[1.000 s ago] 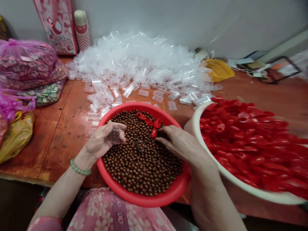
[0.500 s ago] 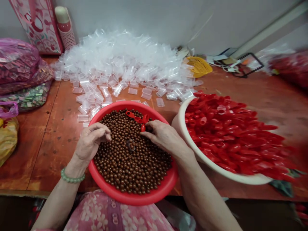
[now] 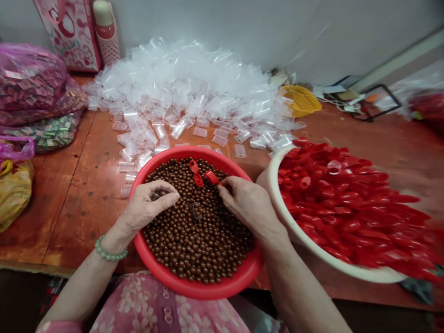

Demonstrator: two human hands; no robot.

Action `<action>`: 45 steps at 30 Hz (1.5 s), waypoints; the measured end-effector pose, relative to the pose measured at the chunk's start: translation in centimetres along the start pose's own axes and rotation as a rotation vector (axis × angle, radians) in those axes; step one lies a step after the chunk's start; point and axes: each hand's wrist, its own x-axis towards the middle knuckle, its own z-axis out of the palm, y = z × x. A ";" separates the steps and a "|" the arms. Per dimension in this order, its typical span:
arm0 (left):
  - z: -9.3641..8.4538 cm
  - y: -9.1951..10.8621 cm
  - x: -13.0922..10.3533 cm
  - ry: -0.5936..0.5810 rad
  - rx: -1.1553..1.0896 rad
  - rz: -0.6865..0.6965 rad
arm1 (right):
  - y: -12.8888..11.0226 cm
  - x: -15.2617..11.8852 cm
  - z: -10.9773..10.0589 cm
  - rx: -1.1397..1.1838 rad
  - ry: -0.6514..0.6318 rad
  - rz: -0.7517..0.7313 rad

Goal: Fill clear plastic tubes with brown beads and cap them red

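Observation:
A red basin (image 3: 199,291) full of small brown balls (image 3: 197,249) stands in front of me. My left hand (image 3: 152,203) is curled over its left side, with thumb and forefinger closed around what looks like a clear plastic tube (image 3: 160,191). At the right side, my right hand (image 3: 244,201) pinches a small red plastic cap (image 3: 212,177) just above the balls. A second red plastic piece (image 3: 196,173), with two linked rounded parts, lies on the balls between my hands. Near the middle another clear tube (image 3: 196,211) is partly sunk among them.
Behind the basin spreads a heap of clear plastic tubes (image 3: 194,83). To the right, a white tub (image 3: 277,185) is piled with red plastic parts (image 3: 340,199). A yellow basket (image 3: 302,101), purple bag (image 3: 34,83) and bottle (image 3: 107,34) stand farther back.
My left hand has moved right over the balls and a clear tube now shows in it. The red piece in my right hand has come apart from the one lying on the balls.

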 end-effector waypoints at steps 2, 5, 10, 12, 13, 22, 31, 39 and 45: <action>0.2 0.1 -0.1 0.005 0.036 -0.025 | 0.1 -0.3 -0.4 0.134 0.008 -0.073; 0.5 -0.1 -0.2 0.014 0.081 0.024 | -0.6 -0.7 -1.1 0.392 -0.047 -0.247; 0.6 -1.0 -0.2 0.136 0.196 0.344 | -3.0 -0.7 -2.0 0.584 -0.235 -0.453; 0.6 -1.2 -0.2 0.143 0.221 0.403 | -3.7 -0.6 -2.2 0.647 -0.333 -0.501; 0.6 -1.2 -0.2 0.133 0.227 0.416 | -3.9 -0.5 -2.2 0.693 -0.377 -0.508; 0.6 -0.4 -0.4 0.089 0.039 0.112 | -4.3 -1.7 -0.8 0.844 -0.236 -0.433; 0.3 -0.5 -0.3 0.098 0.004 0.157 | -6.4 -1.5 1.3 0.934 0.198 -0.566; 0.1 -0.5 -0.1 -0.067 -0.240 -0.013 | -7.1 -2.1 1.9 0.913 0.194 -0.433; -0.6 -0.5 -0.4 -0.142 -0.543 -0.081 | -7.0 -1.7 0.4 0.875 0.209 -0.395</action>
